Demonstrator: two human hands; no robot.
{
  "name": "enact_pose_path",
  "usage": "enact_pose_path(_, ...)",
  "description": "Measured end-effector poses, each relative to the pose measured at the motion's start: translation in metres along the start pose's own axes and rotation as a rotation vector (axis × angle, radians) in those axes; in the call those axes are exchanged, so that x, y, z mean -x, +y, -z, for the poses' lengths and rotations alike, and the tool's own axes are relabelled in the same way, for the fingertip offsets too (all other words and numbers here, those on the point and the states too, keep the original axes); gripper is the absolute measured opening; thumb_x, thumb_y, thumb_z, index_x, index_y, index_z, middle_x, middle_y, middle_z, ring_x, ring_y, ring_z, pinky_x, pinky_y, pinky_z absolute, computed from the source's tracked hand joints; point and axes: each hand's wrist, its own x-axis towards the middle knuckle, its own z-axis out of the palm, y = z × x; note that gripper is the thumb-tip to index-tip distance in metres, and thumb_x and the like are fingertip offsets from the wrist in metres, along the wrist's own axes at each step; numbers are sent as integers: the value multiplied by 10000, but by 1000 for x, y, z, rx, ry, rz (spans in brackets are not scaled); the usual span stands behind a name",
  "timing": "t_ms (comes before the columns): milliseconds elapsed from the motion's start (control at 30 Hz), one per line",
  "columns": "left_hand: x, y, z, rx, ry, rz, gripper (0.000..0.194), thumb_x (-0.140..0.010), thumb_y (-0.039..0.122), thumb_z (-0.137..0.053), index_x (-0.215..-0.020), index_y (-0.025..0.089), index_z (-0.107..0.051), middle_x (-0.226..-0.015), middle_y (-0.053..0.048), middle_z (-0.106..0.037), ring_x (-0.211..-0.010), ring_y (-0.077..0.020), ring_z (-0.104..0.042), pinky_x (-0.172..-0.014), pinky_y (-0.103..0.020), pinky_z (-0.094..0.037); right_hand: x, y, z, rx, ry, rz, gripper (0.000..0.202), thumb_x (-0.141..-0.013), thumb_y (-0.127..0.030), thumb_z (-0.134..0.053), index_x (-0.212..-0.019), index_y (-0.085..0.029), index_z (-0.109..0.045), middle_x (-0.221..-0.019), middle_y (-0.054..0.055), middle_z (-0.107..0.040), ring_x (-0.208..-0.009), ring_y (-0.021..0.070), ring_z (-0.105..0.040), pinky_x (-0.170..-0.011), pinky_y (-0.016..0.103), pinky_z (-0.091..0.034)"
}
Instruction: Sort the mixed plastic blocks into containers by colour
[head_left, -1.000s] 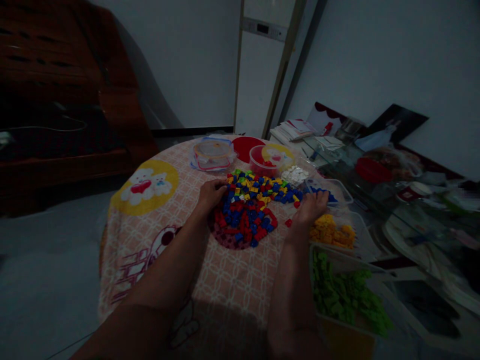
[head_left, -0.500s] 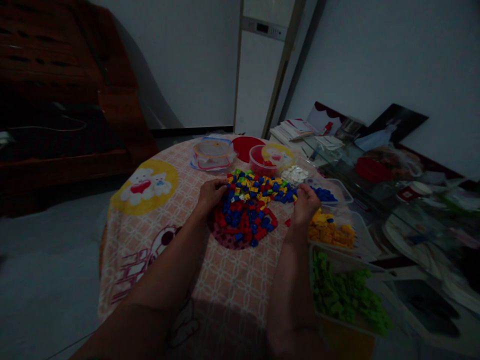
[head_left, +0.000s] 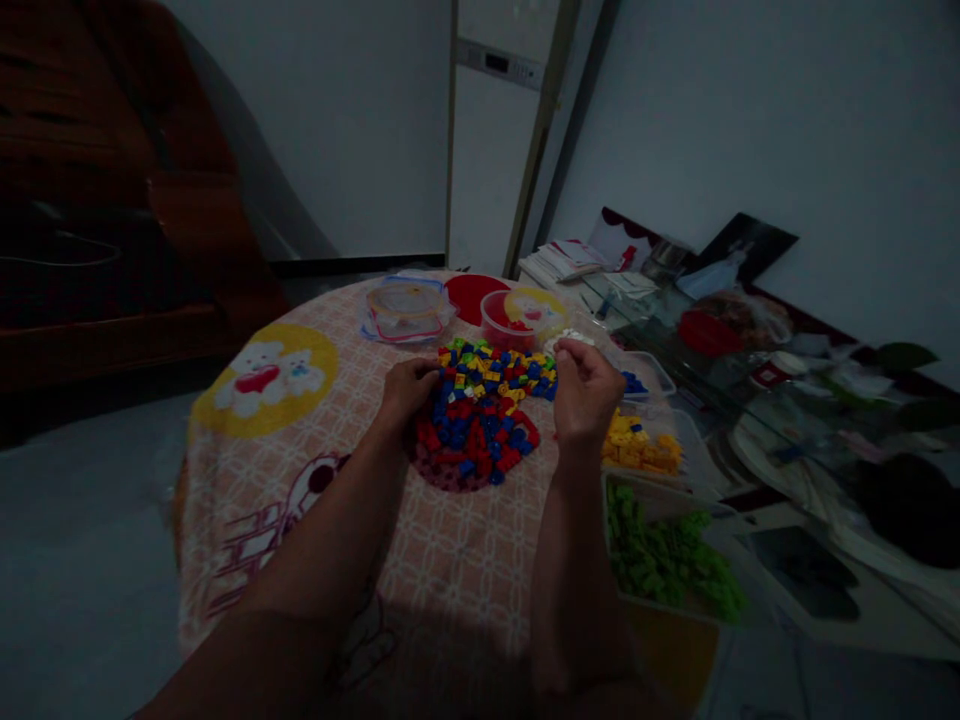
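A mixed pile of toy building bricks (head_left: 487, 410) in red, blue, yellow and green lies on the cloth-covered round table (head_left: 465, 560). At the pile's left edge rests my left hand (head_left: 409, 392), fingers curled together against the bricks; whatever is in them is hidden. My right hand (head_left: 591, 390) is raised at the pile's right side, thumb and forefinger pinched; I cannot make out a thing between them. Just behind it, partly covered, are white bricks (head_left: 570, 337). Boxes of blue bricks (head_left: 634, 383), yellow bricks (head_left: 641, 447) and green bricks (head_left: 667, 555) line the right side.
A round tub (head_left: 495, 325) with red pieces stands behind the pile. Left of it are stacked clear lids (head_left: 409, 308), and a red disc (head_left: 476, 297) lies at the back. A cluttered glass table (head_left: 660, 320) adjoins on the right. A wooden bench (head_left: 195, 230) is at the left.
My right hand has moved from beside the blue-brick box up and left to near the white bricks. My left hand stays at the pile's edge. The view has turned slightly right.
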Motion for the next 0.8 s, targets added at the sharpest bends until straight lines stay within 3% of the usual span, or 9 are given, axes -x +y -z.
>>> enact_pose_path(100,0,-1,0,24,-2,-8,381,-793,242,-606,-1124,178,-783,-1096,-63,-792,-1006,-234,-721,-902,-298,-539,9,-6,23,82,-50,63,255,-882,-308,-565,-980,-187,-766,-929,61,-774,-887,226,-717,-867,385,-565)
enact_pose_path(200,0,-3,-1,52,-5,-16,379,-799,252,-610,-1130,179,-781,-1107,-62,-789,-996,-227,-721,-902,-291,-535,7,2,58,245,-83,91,249,-868,-308,-573,-950,-186,-773,-907,66,-778,-838,232,-718,-826,380,-568)
enact_pose_path(333,-2,-6,-3,58,-9,3,372,-803,248,-601,-1121,188,-786,-1079,-50,-794,-958,-214,-722,-895,-286,-534,-18,36,110,554,-176,71,258,-833,-301,-579,-914,-165,-783,-883,94,-787,-797,235,-715,-796,355,-559)
enact_pose_path(433,-3,-9,-5,55,5,21,373,-804,265,-607,-1125,193,-785,-1074,-54,-793,-938,-213,-722,-884,-289,-538,-36,67,137,913,-301,-54,241,-810,-235,-577,-880,-170,-798,-890,108,-793,-830,243,-720,-799,331,-544)
enact_pose_path(600,-5,-12,-6,40,11,20,371,-803,282,-611,-1117,198,-790,-1059,-60,-794,-928,-225,-724,-882,-305,-539,-42,101,147,1259,-618,-211,278,-817,-153,-579,-953,-205,-817,-1001,94,-801,-958,232,-728,-815,274,-514)
enact_pose_path(700,-5,-13,-6,46,14,2,382,-802,289,-604,-1123,197,-789,-1043,-63,-795,-902,-226,-727,-860,-304,-544,-40,106,142,1345,-668,-277,345,-813,-151,-598,-1087,-218,-797,-1112,87,-787,-1008,216,-723,-806,245,-502)
enact_pose_path(800,-5,-12,-5,29,9,-1,383,-799,288,-602,-1119,192,-789,-1051,-67,-794,-917,-232,-728,-870,-309,-543,-41,104,137,1397,-712,-262,334,-843,-157,-570,-1078,-215,-799,-1149,93,-776,-1048,207,-712,-805,230,-489)
